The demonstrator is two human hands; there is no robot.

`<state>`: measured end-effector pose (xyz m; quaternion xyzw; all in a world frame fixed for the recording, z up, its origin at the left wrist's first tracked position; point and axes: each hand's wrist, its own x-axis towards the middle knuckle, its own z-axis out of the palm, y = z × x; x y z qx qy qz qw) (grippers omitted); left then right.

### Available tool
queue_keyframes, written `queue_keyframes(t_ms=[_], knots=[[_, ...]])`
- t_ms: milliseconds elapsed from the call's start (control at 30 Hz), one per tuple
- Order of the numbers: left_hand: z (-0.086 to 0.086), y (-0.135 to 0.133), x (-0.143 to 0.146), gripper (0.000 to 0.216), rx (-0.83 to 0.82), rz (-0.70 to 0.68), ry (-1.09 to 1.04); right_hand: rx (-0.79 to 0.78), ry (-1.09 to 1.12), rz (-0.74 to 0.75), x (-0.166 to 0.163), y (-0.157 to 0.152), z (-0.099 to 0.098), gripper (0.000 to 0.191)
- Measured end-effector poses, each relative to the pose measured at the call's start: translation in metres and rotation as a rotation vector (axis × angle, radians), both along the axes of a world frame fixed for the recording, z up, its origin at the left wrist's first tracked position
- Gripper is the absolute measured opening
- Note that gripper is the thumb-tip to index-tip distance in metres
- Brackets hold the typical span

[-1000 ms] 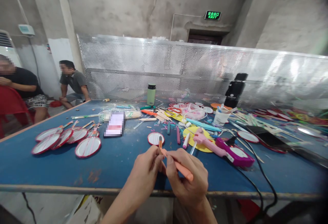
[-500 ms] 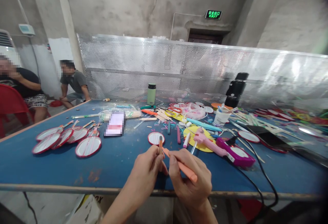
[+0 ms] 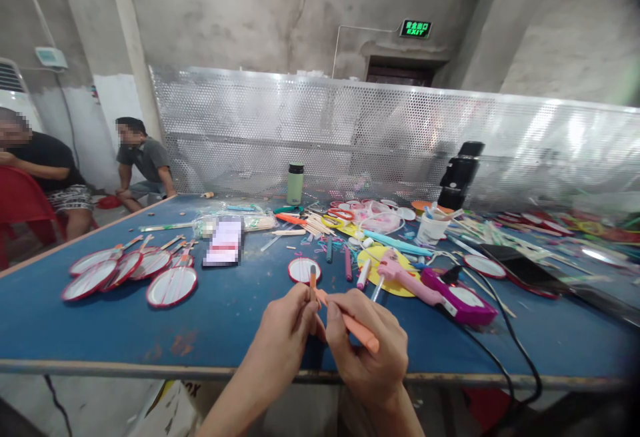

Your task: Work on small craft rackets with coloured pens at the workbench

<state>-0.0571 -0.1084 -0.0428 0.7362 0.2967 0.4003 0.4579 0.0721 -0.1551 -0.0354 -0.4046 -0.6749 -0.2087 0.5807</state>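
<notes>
My left hand (image 3: 286,324) is closed around a small flat stick (image 3: 313,278), which stands upright with orange on part of it. In my right hand (image 3: 387,340) is an orange marker (image 3: 364,334), its tip end close against the stick. Whether the tip touches the stick is hard to make out. Just beyond my fingers lies a round white disc with a red rim (image 3: 303,270). A purple marker (image 3: 349,264) and a pink-and-white marker (image 3: 364,274) lie beside a pink glue gun (image 3: 407,277).
At left are several red-rimmed discs with sticks (image 3: 172,286) and a phone (image 3: 223,242). Behind stand a green bottle (image 3: 295,185) and a black flask (image 3: 457,180). A purple box (image 3: 467,304) with cables sits at right. Two people sit off to the left.
My right hand has shifted slightly left with the orange marker, while my left hand and the stick stay nearly in place. The person at far left has lowered an arm.
</notes>
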Motion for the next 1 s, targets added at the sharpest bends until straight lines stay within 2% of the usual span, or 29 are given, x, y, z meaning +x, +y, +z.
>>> queue_keyframes(t_ms=[467, 733, 1000], knots=[[-0.0011, 0.0017, 0.0002, 0.023, -0.013, -0.012, 0.010, 0.053, 0.047, -0.026, 0.0004, 0.0000, -0.0028, 0.012], [-0.0012, 0.0019, -0.0003, 0.024, 0.001, -0.002, 0.023, 0.004, 0.003, -0.031, 0.0000, 0.0004, -0.0009, 0.014], [0.0002, 0.0002, -0.0009, 0.023, -0.009, -0.005, 0.026, 0.021, 0.000, -0.027, -0.0001, 0.0007, -0.0002, 0.012]])
